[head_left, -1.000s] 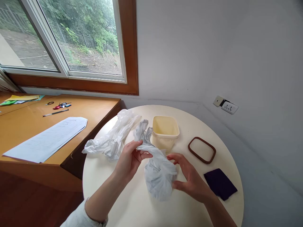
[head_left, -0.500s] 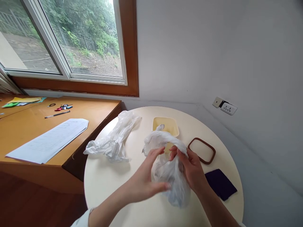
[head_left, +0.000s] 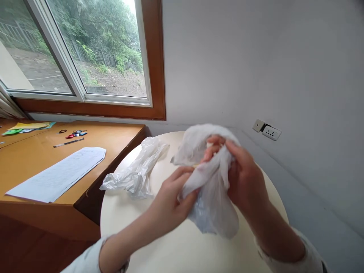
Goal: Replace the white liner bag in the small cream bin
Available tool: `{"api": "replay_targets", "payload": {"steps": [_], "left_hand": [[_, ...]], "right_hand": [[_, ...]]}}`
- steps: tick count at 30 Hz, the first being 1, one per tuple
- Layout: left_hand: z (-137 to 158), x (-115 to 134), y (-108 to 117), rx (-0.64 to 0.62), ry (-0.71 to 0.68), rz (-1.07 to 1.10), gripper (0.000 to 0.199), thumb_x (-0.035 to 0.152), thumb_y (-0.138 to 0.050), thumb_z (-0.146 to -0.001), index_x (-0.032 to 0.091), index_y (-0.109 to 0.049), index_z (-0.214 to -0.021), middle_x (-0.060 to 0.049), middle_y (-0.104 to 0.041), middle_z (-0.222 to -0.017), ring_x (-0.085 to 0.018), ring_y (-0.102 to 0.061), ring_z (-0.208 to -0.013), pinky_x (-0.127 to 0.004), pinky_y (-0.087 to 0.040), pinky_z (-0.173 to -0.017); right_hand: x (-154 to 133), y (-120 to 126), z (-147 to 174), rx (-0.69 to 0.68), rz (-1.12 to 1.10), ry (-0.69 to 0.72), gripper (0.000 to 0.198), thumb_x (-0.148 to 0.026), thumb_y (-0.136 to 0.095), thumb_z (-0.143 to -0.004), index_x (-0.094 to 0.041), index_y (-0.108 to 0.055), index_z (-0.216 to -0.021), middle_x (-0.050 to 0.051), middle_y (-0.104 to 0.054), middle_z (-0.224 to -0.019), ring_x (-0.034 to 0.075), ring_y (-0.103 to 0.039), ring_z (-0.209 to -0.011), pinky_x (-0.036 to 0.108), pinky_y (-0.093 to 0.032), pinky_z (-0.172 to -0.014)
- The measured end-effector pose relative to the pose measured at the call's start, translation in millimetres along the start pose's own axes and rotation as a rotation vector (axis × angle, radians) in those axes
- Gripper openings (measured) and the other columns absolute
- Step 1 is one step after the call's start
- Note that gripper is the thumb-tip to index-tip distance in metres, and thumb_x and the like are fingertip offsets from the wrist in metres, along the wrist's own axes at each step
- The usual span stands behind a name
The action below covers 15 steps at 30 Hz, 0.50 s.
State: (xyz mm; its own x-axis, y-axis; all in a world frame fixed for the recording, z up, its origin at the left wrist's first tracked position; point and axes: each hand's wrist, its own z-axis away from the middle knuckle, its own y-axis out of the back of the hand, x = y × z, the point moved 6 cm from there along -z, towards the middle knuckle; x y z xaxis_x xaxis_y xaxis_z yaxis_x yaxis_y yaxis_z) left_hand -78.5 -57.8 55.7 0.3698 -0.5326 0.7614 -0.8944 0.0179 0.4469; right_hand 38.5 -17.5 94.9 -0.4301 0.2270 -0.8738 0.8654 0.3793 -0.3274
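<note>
A crumpled white plastic bag (head_left: 217, 206) hangs between my hands above the round table. My left hand (head_left: 174, 199) pinches one gathered part of it, thumb below and fingers on top. Higher up and to the right, my right hand (head_left: 243, 172) has its fingers curled round another part of the same bag. The bag's upper portion arches over beyond the right fingers. Behind the bag and hands, the yellow container, brown frame and dark cloth of the earlier frame are hidden. A second white plastic bag (head_left: 135, 170) lies crumpled on the table, left of my left hand.
The round cream table (head_left: 162, 242) stands against the wall. At its left is a wooden desk (head_left: 122, 132) bearing papers (head_left: 61, 172), a pen (head_left: 68, 142), keys (head_left: 76, 133) and coloured sheets (head_left: 28, 127). A socket (head_left: 271, 132) sits on the wall at right.
My left hand has closed on the bag, where before its fingers were spread beside it. The right hand has risen and shifted right, stretching the bag upward over the container.
</note>
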Motion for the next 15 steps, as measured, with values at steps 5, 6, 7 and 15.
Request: {"api": "replay_targets", "payload": {"steps": [5,6,7,15], "left_hand": [[-69,24,45,0.289,-0.185,-0.144,0.011,0.016,-0.051,-0.079,0.016,-0.061,-0.073,-0.003,-0.058,-0.093,-0.017,-0.054,-0.081,-0.025,-0.042,-0.072],[-82,21,48,0.321,-0.204,-0.141,0.012,0.017,-0.051,-0.080,0.015,-0.061,-0.073,-0.003,-0.058,-0.092,-0.017,-0.054,-0.082,-0.025,-0.042,-0.072],[-95,15,48,0.329,-0.211,-0.127,0.013,0.018,-0.049,-0.081,0.015,-0.061,-0.074,-0.003,-0.058,-0.092,-0.017,-0.054,-0.084,-0.025,-0.041,-0.073],[-126,-91,13,0.326,0.158,0.078,0.016,0.025,-0.050,-0.078,0.015,-0.061,-0.072,-0.004,-0.058,-0.088,-0.018,-0.052,-0.087,-0.026,-0.038,-0.077]], "right_hand": [[-63,-15,-71,-0.032,0.038,0.264,0.031,-0.029,-0.030,-0.090,-0.014,-0.057,-0.088,-0.008,-0.056,-0.065,0.008,-0.061,-0.069,0.026,-0.043,-0.067],[-70,-15,-84,-0.051,0.043,0.311,0.033,-0.030,-0.028,-0.089,-0.012,-0.056,-0.089,-0.008,-0.056,-0.065,0.008,-0.061,-0.072,0.026,-0.042,-0.066],[-72,-14,-98,-0.078,0.059,0.335,0.034,-0.031,-0.028,-0.088,-0.011,-0.055,-0.091,-0.008,-0.056,-0.065,0.008,-0.061,-0.074,0.026,-0.041,-0.066],[6,63,-163,0.174,0.202,0.083,0.024,-0.036,-0.059,-0.074,-0.016,-0.059,-0.087,-0.003,-0.056,-0.071,0.008,-0.055,-0.063,0.019,-0.040,-0.053]]}}
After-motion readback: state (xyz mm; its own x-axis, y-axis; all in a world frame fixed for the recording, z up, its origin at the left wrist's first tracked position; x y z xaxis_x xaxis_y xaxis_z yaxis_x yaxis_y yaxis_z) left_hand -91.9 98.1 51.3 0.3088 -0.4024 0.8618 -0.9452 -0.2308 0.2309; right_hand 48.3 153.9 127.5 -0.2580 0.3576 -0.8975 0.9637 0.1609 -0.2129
